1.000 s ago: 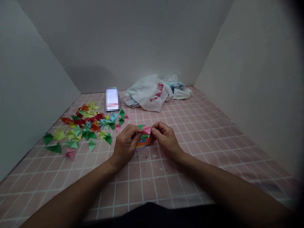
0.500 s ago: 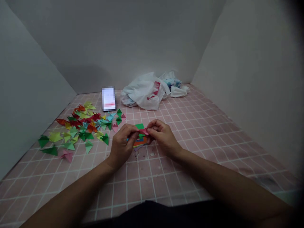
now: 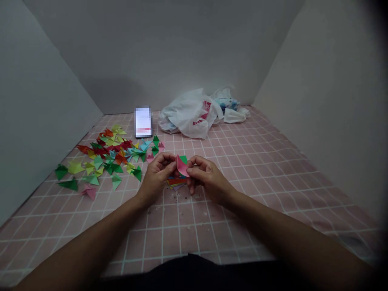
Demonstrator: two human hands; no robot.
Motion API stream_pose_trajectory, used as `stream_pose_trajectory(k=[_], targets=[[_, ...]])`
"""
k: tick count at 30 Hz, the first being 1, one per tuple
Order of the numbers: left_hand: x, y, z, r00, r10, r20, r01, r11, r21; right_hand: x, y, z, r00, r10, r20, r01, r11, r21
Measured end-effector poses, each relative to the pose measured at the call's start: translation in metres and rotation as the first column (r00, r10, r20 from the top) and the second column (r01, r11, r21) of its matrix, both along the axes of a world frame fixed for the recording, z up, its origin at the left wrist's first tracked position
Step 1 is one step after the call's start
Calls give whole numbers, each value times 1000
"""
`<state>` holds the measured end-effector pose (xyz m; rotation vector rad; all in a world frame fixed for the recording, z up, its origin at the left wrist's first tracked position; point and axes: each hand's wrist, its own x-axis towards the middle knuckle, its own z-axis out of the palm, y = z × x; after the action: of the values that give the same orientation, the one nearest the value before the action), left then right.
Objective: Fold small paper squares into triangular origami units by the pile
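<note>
A small piece of pink paper (image 3: 182,166), creased and partly folded, is held up between both hands. My left hand (image 3: 158,173) pinches its left edge between thumb and fingers. On the other side, my right hand (image 3: 207,178) grips the right corner with thumb and forefinger, its lower fingers curled beneath. Behind and below the pink paper lies a stack of coloured paper sheets (image 3: 176,183), with green, orange, yellow and purple edges showing. The hands cover much of that stack.
Many folded paper shapes (image 3: 113,166) in several colours spread over the left of the pink checked cloth (image 3: 242,210). A phone with a lit, blurred screen (image 3: 143,122) stands behind them. White plastic bags (image 3: 190,115) lie against the back wall; pale walls rise on both sides.
The pink paper, seen before as a narrow strip, now shows a broader, opened face tilted upward. Both hands still hold it. The whole view has shifted slightly.
</note>
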<state>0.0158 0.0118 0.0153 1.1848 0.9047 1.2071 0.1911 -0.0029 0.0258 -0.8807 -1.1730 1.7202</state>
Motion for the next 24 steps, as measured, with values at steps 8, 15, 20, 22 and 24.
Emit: stream_pose_trajectory(k=[8,15,20,22,24], targets=[[3,-3,1,993,-108,48,111,991,-74,1,3,-3,992,-91,92,81,991,108],[5,-6,3,990,-129,62,137,978,-156,-2,-1,1,976,-145,162,118,979,167],[5,-5,3,991,-134,3,133,980,-145,-2,-1,1,969,-157,192,120,974,193],[4,-5,3,992,-127,-22,123,983,-139,-2,-1,1,969,-153,194,114,974,196],[4,-5,3,991,-130,-36,123,983,-139,-1,-1,0,973,-140,184,104,976,192]])
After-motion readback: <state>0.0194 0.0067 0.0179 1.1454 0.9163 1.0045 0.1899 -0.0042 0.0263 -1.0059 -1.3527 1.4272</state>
